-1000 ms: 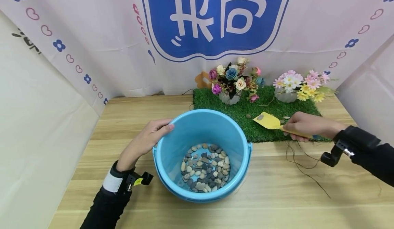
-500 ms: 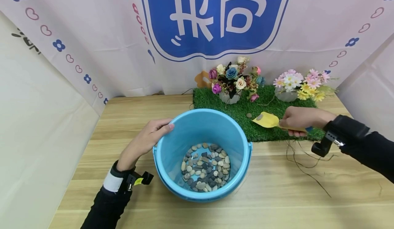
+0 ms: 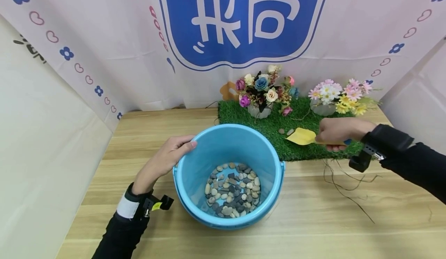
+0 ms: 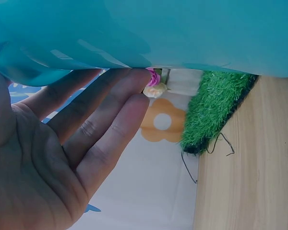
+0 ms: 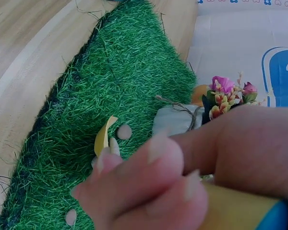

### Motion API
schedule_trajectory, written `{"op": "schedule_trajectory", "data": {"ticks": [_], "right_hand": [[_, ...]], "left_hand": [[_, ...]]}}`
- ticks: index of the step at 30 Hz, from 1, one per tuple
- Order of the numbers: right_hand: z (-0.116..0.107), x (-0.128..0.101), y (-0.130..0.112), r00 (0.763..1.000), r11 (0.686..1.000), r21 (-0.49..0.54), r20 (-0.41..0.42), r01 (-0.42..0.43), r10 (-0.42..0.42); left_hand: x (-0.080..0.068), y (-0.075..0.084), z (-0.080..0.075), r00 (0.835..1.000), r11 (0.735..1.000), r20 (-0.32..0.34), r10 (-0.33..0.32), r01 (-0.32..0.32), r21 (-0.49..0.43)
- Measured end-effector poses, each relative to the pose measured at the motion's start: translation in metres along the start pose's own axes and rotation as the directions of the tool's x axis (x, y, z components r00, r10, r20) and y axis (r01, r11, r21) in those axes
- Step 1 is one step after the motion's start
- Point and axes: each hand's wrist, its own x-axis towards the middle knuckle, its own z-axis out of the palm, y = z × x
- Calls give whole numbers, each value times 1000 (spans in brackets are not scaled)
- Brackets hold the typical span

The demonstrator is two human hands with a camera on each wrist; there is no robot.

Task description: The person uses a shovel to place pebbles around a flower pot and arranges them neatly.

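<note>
My left hand [image 3: 169,156] holds the rim of a light blue bucket [image 3: 228,222], thumb over the rim and fingers along the outside wall. Grey, white and dark pebbles [image 3: 240,191] cover much of the bucket's bottom. My right hand [image 3: 339,132] grips the handle of a small yellow shovel [image 3: 302,136], which is low over the green turf mat [image 3: 240,123]. Beside the blade's far edge lies a pale pebble [image 3: 290,132], with a brownish pebble [image 3: 281,131] just left of it. In the right wrist view, the shovel blade [image 5: 102,136] stands edge-on and another pebble [image 5: 71,217] rests on the turf.
At the back of the mat stand a pot of mixed roses [image 3: 266,90] and a pot of pink, white and yellow daisies [image 3: 325,96]. Loose dark strands [image 3: 343,189] trail over the wooden table [image 3: 313,228]. A printed white cloth [image 3: 132,69] hangs behind.
My right hand has moved left and slightly away, tilting the shovel. The pale pebble that appeared on the blade is now on the turf beyond its edge. My left hand and the bucket stay put.
</note>
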Motion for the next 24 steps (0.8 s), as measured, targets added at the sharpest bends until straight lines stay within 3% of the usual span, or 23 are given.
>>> {"op": "schedule_trajectory", "data": {"ticks": [11, 19, 24], "right_hand": [[-6, -31, 17, 999, 998, -58, -40, 31, -33], [-16, -60, 13, 980, 995, -46, -175, 88, -95], [-19, -72, -6, 949, 989, -66, -280, 131, -144]], "left_hand": [[-1, 0, 0, 1000, 1000, 9, -14, 14, -11], [-2, 0, 0, 1000, 999, 19, -18, 18, -27], [-1, 1, 0, 1000, 1000, 14, -19, 20, -19]]}}
